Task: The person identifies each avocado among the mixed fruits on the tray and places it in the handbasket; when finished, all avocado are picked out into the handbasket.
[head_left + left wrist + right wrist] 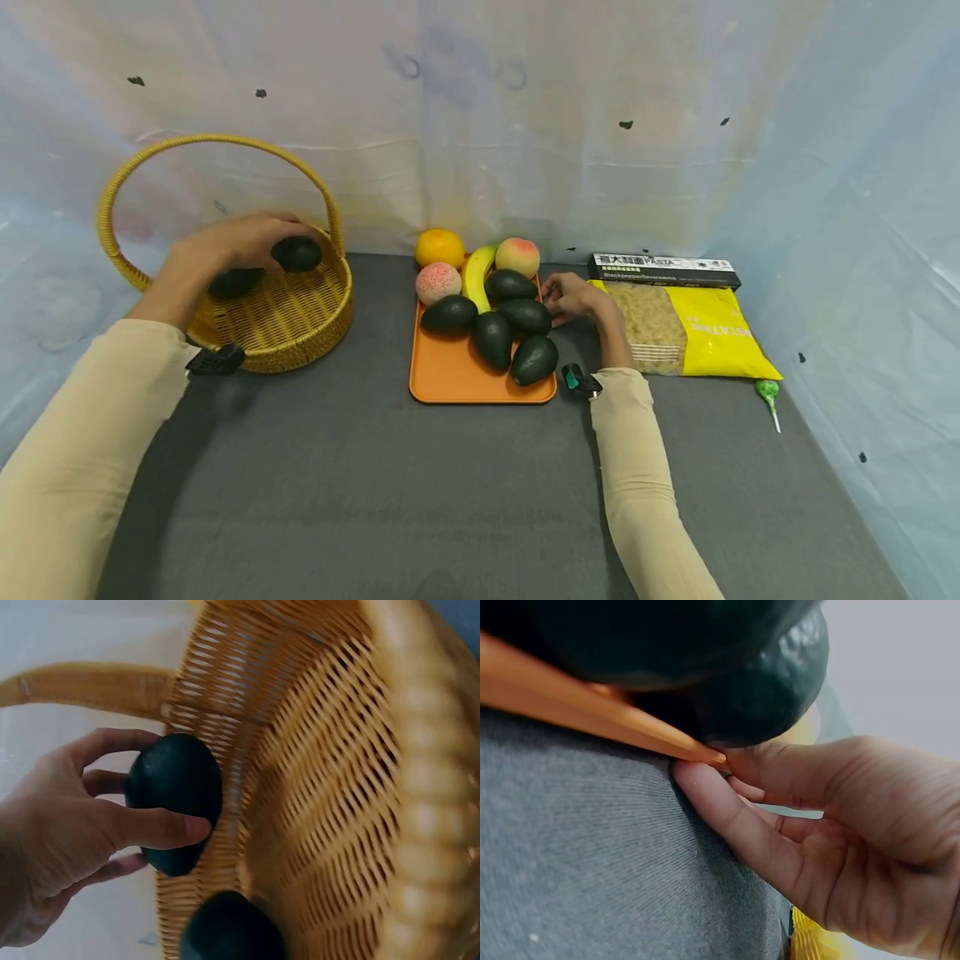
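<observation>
While my left hand (243, 239) grips an avocado (297, 255) over the basket (311, 340), whose handle (217, 139) arches above, my right hand (573, 297) pinches the orange tray (461, 379) of fruit (492, 340) by its edge. To that hand's right lie a box (667, 272) marked "PASTA" and a yellow bag (720, 329); grey table (375, 483) spreads between my sleeves (645, 467).

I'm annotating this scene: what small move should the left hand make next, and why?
Probably lower the dark green oval avocado into the round yellow wicker basket: the left hand holds it at the basket's opening, and another avocado lies inside.
</observation>
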{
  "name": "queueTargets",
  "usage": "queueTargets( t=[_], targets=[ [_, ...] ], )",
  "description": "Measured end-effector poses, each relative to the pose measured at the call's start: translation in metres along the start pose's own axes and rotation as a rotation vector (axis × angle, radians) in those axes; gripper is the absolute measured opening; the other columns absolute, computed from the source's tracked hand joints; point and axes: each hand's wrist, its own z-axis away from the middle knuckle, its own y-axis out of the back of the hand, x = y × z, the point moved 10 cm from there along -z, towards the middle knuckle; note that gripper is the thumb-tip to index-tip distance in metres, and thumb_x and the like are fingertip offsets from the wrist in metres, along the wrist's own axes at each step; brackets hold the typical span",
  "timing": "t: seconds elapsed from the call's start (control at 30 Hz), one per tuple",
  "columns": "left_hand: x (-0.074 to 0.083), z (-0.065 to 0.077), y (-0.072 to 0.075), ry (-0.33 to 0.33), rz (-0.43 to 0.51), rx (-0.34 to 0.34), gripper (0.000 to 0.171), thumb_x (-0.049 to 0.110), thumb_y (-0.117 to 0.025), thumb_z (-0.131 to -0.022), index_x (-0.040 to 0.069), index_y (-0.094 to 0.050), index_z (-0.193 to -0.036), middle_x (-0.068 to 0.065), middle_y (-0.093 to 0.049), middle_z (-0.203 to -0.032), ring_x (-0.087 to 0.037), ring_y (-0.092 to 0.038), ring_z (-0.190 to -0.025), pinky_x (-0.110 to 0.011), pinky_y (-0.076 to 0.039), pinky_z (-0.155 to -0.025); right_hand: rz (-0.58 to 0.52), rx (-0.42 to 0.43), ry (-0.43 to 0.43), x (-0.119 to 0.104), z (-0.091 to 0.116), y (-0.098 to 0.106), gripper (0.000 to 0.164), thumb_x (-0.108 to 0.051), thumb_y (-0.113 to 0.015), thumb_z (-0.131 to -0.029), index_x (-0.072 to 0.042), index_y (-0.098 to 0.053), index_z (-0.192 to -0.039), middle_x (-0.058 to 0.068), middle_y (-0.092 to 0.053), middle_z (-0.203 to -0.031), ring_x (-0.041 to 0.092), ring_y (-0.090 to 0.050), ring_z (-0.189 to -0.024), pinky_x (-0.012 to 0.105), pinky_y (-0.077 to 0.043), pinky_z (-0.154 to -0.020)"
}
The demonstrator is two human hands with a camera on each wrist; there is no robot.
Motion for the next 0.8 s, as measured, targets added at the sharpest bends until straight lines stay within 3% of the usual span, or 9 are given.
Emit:
queueTargets(
  t=[0.2, 0.37, 0.53, 0.63, 0.8],
  targets=[
    [-0.005, -0.006, -0.012, -0.047, -0.066, 0.025, 0.082, -0.002, -0.089, -0.077, 0.016, -0.055, -0.15, -0.018, -0.05, -0.156, -0.047, -0.044, -0.145, -0.066, -0.039, -0.116, -0.009, 0.001, -0.009, 0.002, 0.001, 0.001, 0.034, -0.001, -0.063, -0.101, 0.005, -0.051, -0.132, 0.016, -0.06, -0.105, 0.017, -0.068, -0.079, 0.033, -0.065, -0.075],
    [-0.016, -0.013, -0.025, -0.048, -0.058, 0.037, 0.078, -0.007, -0.084, -0.08, 0.011, -0.055, -0.15, -0.022, -0.052, -0.154, -0.05, -0.044, -0.143, -0.067, -0.037, -0.116, -0.024, -0.009, -0.028, -0.001, 0.005, 0.003, 0.036, 0.0, -0.063, -0.099, 0.006, -0.05, -0.133, 0.017, -0.06, -0.106, 0.019, -0.069, -0.079, 0.035, -0.065, -0.076],
    [-0.032, -0.016, -0.028, 0.036, -0.025, 0.067, 0.074, -0.009, -0.079, -0.084, 0.004, -0.052, -0.151, -0.032, -0.043, -0.152, -0.055, -0.046, -0.135, -0.07, -0.042, -0.108, -0.039, -0.001, -0.034, 0.0, 0.005, 0.003, 0.035, 0.002, -0.061, -0.1, 0.006, -0.05, -0.133, 0.018, -0.058, -0.108, 0.02, -0.067, -0.083, 0.035, -0.065, -0.077],
    [-0.033, -0.014, -0.024, 0.086, -0.009, 0.091, 0.072, -0.009, -0.08, -0.084, -0.001, -0.051, -0.149, -0.037, -0.042, -0.146, -0.057, -0.049, -0.129, -0.069, -0.046, -0.103, -0.039, 0.012, -0.021, 0.004, 0.002, 0.004, 0.034, 0.001, -0.061, -0.1, 0.005, -0.05, -0.132, 0.016, -0.058, -0.107, 0.017, -0.067, -0.081, 0.032, -0.065, -0.075],
    [-0.035, -0.01, -0.022, 0.113, -0.017, 0.096, 0.071, -0.007, -0.081, -0.083, -0.005, -0.05, -0.147, -0.039, -0.046, -0.142, -0.059, -0.049, -0.128, -0.07, -0.044, -0.105, -0.025, 0.003, -0.001, 0.004, 0.002, 0.002, 0.034, -0.001, -0.062, -0.101, 0.005, -0.05, -0.133, 0.018, -0.06, -0.109, 0.016, -0.068, -0.079, 0.031, -0.065, -0.075]
  ],
)
